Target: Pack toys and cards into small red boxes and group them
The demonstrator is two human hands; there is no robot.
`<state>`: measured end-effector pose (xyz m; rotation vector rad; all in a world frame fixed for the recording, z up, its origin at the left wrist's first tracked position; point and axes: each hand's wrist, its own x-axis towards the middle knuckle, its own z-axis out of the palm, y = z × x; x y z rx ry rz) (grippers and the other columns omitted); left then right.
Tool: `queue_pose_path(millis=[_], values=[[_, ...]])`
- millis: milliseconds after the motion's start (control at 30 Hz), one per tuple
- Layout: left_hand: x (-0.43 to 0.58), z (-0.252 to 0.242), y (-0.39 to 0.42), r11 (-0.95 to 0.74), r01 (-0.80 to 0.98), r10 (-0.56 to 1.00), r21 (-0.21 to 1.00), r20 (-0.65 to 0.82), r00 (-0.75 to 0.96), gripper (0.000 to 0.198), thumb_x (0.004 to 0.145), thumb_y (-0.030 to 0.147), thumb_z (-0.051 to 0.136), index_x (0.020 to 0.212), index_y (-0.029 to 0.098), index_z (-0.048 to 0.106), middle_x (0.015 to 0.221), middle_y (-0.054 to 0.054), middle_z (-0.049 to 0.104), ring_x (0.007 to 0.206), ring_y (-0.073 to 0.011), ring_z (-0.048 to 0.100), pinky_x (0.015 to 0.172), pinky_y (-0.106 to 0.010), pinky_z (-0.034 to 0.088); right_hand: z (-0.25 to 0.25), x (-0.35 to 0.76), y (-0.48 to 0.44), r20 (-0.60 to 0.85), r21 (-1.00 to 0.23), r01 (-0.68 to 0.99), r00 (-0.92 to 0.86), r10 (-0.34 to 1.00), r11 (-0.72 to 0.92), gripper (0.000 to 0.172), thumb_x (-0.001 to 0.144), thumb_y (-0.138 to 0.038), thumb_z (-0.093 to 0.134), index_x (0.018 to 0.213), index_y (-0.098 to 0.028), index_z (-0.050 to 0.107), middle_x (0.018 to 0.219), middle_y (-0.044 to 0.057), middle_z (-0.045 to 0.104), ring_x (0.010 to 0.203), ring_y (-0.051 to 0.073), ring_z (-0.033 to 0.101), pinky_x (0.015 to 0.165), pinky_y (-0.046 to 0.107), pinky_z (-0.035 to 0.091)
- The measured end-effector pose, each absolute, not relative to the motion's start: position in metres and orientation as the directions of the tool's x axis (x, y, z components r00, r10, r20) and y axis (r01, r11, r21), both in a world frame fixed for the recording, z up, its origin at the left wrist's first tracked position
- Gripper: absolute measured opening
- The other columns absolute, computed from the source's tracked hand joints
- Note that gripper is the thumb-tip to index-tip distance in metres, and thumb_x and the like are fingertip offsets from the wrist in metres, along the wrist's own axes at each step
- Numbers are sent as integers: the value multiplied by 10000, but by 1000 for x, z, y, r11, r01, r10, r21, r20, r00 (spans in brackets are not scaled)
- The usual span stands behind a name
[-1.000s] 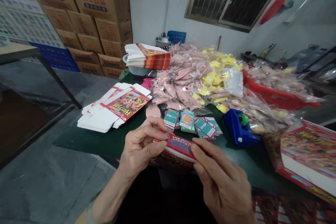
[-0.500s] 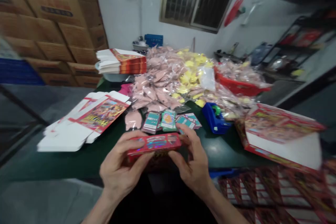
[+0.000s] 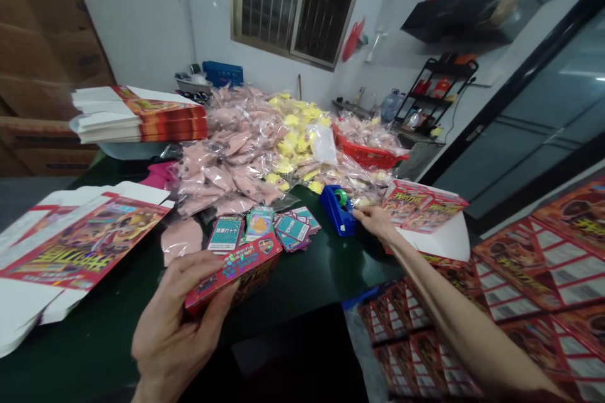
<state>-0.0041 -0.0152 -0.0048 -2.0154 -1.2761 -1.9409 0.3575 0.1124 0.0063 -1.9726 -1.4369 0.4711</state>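
Observation:
My left hand [image 3: 182, 312] grips a small red printed box [image 3: 241, 267] near the front edge of the green table, thumb on the near side and fingers over the top. Further right, my right hand [image 3: 373, 220] touches the front end of the blue tape dispenser [image 3: 338, 211], its fingers closed together; any piece of tape between them is too small to make out. Stacks of teal cards [image 3: 225, 234] lie just behind the box, beside a pink bagged item [image 3: 182, 240].
Flat unfolded cartons [image 3: 94, 239] lie at left, with another stack [image 3: 170, 123] behind. Bagged pink and yellow items [image 3: 246, 145] are heaped at the back, near a red basket [image 3: 371, 156]. An open display box [image 3: 425, 214] stands right; many filled red boxes [image 3: 534, 277] sit lower right.
My right hand has let go of the red box and moved right to the tape dispenser. My left hand still holds the box, now tilted. The view has turned to the right.

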Motion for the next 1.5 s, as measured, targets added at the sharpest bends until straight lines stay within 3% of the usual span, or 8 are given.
queue_pose_path(millis=[233, 500, 833, 1167, 1233, 1367, 1433, 1500], values=[[-5, -6, -12, -680, 548, 508, 488, 852, -127, 351, 692, 78, 686, 1009, 182, 576, 895, -32, 606, 807, -162, 598, 745, -283, 477, 21, 351, 112, -119, -635, 683, 373, 920, -359, 262, 870, -323, 566, 1046, -130, 590, 1045, 45, 608, 887, 185, 607, 742, 348, 525], [-4, -7, -11, -702, 517, 498, 490, 856, -136, 348, 690, 77, 686, 1005, 186, 588, 898, -34, 600, 826, -172, 590, 745, -292, 467, 18, 338, 115, -175, -820, 428, 444, 879, -380, 293, 884, -312, 548, 1128, -151, 552, 1122, 72, 583, 937, 184, 598, 784, 378, 520], [-3, -6, -9, -701, 500, 486, 508, 854, -186, 372, 662, 52, 696, 992, 192, 597, 910, -34, 615, 796, -172, 597, 735, -307, 478, -35, 326, 90, 43, -991, 126, 600, 799, -41, 230, 895, -288, 537, 1062, -134, 564, 999, 47, 606, 802, 135, 611, 670, 298, 539], [0, -5, -12, -687, 441, 534, 577, 813, -232, 403, 642, 26, 701, 997, 191, 608, 984, -51, 636, 904, -197, 615, 821, -344, 498, -70, 326, 91, 147, -959, 277, 652, 744, -54, 282, 886, -322, 545, 1104, -144, 559, 1074, 62, 596, 888, 169, 605, 751, 356, 524], [-1, -4, -13, -684, 428, 546, 591, 804, -236, 384, 644, 32, 705, 982, 188, 609, 1013, -55, 646, 920, -204, 628, 830, -354, 512, -63, 322, 82, 188, -940, 336, 641, 744, -52, 248, 880, -315, 552, 1054, -139, 574, 1050, 55, 596, 893, 167, 594, 766, 361, 509], [-2, 2, -15, -682, 414, 580, 603, 790, -197, 284, 693, 61, 684, 933, 192, 607, 954, -40, 673, 884, -186, 654, 789, -332, 547, -35, 288, 37, 248, -918, 397, 560, 791, 6, 170, 808, -255, 602, 678, -150, 569, 741, 33, 574, 737, 163, 545, 679, 301, 459], [-2, 4, -16, -666, 420, 598, 617, 778, -194, 258, 712, 76, 674, 928, 194, 598, 909, -30, 675, 854, -168, 657, 766, -299, 552, -15, 255, 6, 245, -921, 383, 443, 862, 65, 184, 797, -285, 599, 653, -177, 561, 584, -15, 514, 582, 135, 490, 572, 263, 417], [-1, 5, -18, -628, 424, 619, 653, 749, -236, 276, 719, 103, 677, 962, 190, 581, 903, -29, 671, 816, -153, 662, 721, -258, 558, 6, 216, -22, 199, -950, 274, 172, 965, 148, 214, 821, -338, 574, 667, -190, 563, 529, -34, 498, 514, 114, 468, 508, 235, 378]])
